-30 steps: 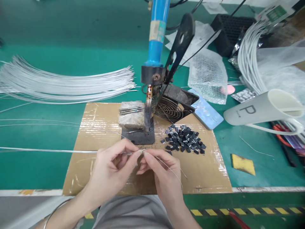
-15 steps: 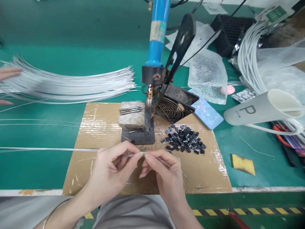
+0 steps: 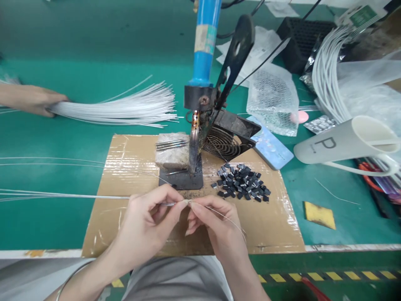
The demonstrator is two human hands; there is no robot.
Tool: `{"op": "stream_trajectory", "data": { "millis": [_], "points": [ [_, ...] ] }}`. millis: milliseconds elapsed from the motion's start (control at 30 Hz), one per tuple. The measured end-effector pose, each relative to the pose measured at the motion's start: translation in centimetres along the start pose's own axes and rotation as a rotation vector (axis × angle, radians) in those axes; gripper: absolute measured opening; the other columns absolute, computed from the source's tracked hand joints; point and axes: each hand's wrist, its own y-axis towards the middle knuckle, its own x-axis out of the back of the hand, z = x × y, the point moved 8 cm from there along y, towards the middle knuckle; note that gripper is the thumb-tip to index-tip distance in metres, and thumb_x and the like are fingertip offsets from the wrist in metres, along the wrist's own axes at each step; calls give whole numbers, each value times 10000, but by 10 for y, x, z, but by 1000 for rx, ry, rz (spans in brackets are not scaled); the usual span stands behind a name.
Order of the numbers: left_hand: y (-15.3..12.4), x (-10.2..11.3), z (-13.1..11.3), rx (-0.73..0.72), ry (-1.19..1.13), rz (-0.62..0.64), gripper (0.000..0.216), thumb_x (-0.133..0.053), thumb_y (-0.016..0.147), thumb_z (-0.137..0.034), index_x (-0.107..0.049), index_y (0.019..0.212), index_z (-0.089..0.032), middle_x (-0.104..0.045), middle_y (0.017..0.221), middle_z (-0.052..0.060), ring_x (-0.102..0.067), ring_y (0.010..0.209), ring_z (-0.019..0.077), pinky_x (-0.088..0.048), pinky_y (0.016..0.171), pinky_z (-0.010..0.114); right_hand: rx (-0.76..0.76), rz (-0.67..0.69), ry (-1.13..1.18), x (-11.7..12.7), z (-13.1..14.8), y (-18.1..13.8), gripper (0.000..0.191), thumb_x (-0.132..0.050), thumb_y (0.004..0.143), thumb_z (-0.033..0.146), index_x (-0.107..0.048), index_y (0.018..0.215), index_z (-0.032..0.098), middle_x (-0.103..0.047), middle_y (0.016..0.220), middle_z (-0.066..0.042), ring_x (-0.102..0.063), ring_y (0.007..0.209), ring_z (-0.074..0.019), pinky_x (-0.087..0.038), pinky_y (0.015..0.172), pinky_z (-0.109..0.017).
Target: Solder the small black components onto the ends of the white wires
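Between thumb and finger, my left hand (image 3: 153,225) pinches thin white wires (image 3: 103,197) that run in from the left edge. My right hand (image 3: 216,221) is closed on the same wires, its fingertips meeting the left ones; a thin end curves out past the right hand. Both hands are above a cardboard sheet (image 3: 125,234). Just beyond them stands a blue-handled soldering iron (image 3: 205,54) in a holder, tip down beside a pale block (image 3: 171,154) with solder strips on it. Small black connectors (image 3: 242,182) lie heaped to the right of the tip.
Another person's hand (image 3: 40,99) grips a large bundle of white wires (image 3: 125,109) at left. A small fan (image 3: 230,140) stands behind the iron. To the right are a blue box (image 3: 272,146), a white mug (image 3: 338,144), a yellow sponge (image 3: 319,215) and bubble wrap (image 3: 274,98).
The other person's hand has come in from the left and closed on the wire bundle, which has shifted and gathered. My hands stay almost in place, still pinching the wires.
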Motion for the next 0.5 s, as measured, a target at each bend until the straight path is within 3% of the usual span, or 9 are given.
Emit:
{"op": "stream_trajectory", "data": {
  "millis": [200,500],
  "points": [
    [0,2,2,-1,11,-71,193,-709,942,-291,-725,772,-201,-618,560,-27,-495,472,106,-354,443,211,25,-23,34,-3,-1,-1,192,-956,820,398,-893,833,217,-784,653,-2,-701,530,-104,-650,545,-181],
    [-6,2,5,-8,-47,-121,204,-766,949,-340,-726,799,-208,-713,644,-3,-622,527,124,-499,497,205,91,-124,118,-8,-6,-4,221,-992,739,417,-891,772,223,-773,620,-11,-681,503,-134,-655,477,-234]
  ]
}}
